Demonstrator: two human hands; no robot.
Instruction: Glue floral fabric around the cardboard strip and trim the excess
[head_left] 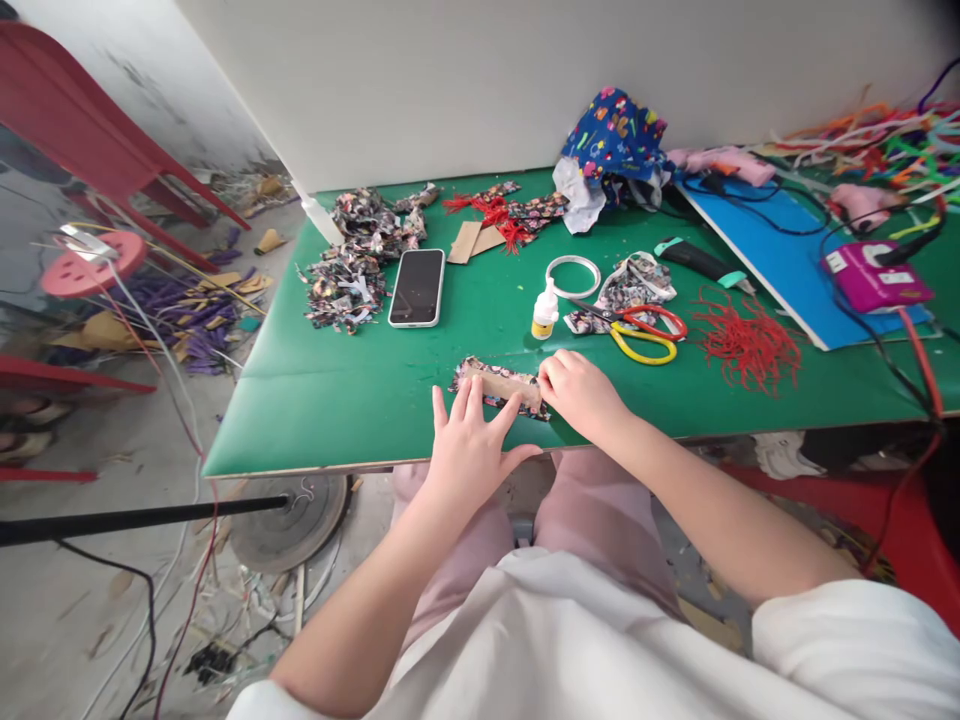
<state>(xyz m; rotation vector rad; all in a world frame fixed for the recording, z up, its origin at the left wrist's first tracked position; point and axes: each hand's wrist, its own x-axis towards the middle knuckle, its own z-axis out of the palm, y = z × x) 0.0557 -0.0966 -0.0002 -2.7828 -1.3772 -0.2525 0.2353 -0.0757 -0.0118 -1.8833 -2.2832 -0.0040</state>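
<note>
A brown cardboard strip (pixel 501 387) lies on a dark floral fabric piece (pixel 468 369) near the table's front edge. My left hand (pixel 472 437) is open, its spread fingertips resting on the cardboard strip. At the right end of the fabric my right hand (pixel 581 392) is closed, fingers pinched on its edge; the fingertips are partly hidden. Just beyond stand a small white glue bottle (pixel 545 312) with a yellow label and scissors (pixel 645 335) with red and yellow handles. The scissors' blades lie against a bundled floral cloth (pixel 637 282).
A phone (pixel 417 288) lies left of a white ring (pixel 574 277), with a heap of fabric scraps (pixel 352 275) beside it. Rightward are red threads (pixel 750 345), a utility knife (pixel 701 262), a blue board (pixel 772 260) and a purple power socket (pixel 877 275) with cords.
</note>
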